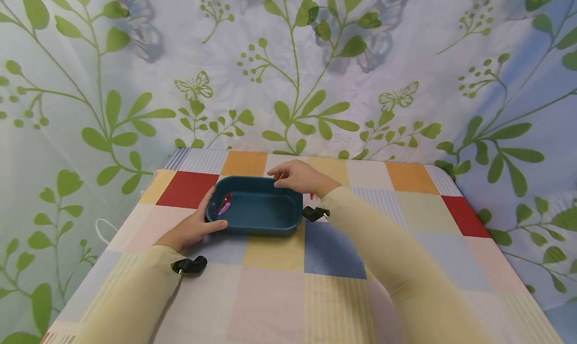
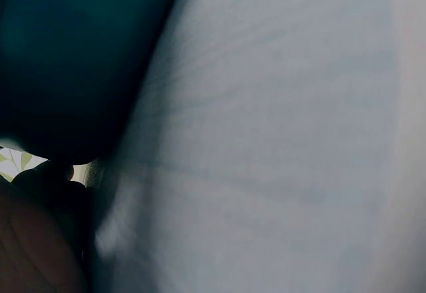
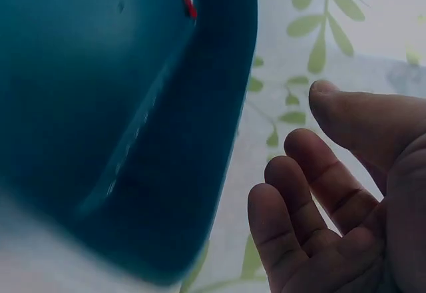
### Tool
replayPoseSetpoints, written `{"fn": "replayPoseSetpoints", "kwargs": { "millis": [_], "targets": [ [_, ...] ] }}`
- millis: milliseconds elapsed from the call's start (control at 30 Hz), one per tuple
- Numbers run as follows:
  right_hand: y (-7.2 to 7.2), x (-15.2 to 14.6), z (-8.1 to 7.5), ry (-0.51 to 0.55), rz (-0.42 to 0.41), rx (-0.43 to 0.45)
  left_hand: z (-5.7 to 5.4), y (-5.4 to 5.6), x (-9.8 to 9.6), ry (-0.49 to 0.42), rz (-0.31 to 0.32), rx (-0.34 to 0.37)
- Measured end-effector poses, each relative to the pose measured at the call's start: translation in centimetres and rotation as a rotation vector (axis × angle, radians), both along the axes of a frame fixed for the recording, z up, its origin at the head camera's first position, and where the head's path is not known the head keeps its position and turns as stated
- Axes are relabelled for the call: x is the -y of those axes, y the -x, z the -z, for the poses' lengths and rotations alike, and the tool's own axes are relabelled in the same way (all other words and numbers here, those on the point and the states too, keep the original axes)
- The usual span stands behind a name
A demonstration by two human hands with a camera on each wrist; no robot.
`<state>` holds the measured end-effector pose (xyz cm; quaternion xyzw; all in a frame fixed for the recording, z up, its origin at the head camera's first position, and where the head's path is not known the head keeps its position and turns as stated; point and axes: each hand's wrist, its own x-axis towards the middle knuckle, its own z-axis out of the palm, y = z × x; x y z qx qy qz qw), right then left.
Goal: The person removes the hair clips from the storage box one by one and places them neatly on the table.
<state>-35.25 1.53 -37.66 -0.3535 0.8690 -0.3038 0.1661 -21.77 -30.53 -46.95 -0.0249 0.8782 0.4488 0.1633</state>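
Observation:
A teal rectangular tub (image 1: 254, 230) stands on the patchwork cloth. My left hand (image 1: 195, 230) grips its left end, fingers along the outer side and thumb by the front rim. Inside, at the left, lie a small pink hair clip (image 1: 224, 209) and a small red piece (image 1: 227, 197) close together. My right hand (image 1: 298, 177) hovers over the far right rim, fingers loosely bent with nothing between them. The right wrist view shows that hand's thumb and fingertips apart, beside the tub's wall (image 3: 219, 106). In the left wrist view the tub's dark underside (image 2: 73, 60) hides most of my left fingers.
Small red and pink bits (image 1: 312, 196) lie just right of the tub, partly hidden by my right wrist. A patchwork cloth (image 1: 279, 294) covers the table. Behind hangs a leaf-print curtain (image 1: 252, 108); a white cord (image 1: 101, 229) loops at the table's left edge.

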Motion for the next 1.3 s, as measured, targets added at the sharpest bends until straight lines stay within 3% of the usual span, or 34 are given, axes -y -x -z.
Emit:
{"fn": "replayPoseSetpoints", "kwargs": {
  "millis": [233, 567, 800, 1033, 1300],
  "targets": [
    [-0.3, 4.8, 0.3, -0.063, -0.105, -0.06, 0.0, 0.0, -0.2, -0.05, -0.021, 0.024],
    [-0.8, 9.7, 1.8, -0.115, -0.176, -0.061, 0.1, -0.1, -0.2, -0.078, -0.027, 0.025],
    [-0.4, 11.8, 3.6, -0.161, -0.228, -0.117, 0.4, -0.3, -0.1, -0.134, -0.014, -0.017],
    [-0.6, 13.4, 5.2, -0.23, -0.262, -0.11, 0.6, -0.5, -0.2, -0.148, -0.019, -0.011],
    [-0.5, 14.4, 6.4, -0.247, -0.37, -0.063, 0.6, -0.5, -0.2, -0.159, -0.008, -0.041]
  ]
}}
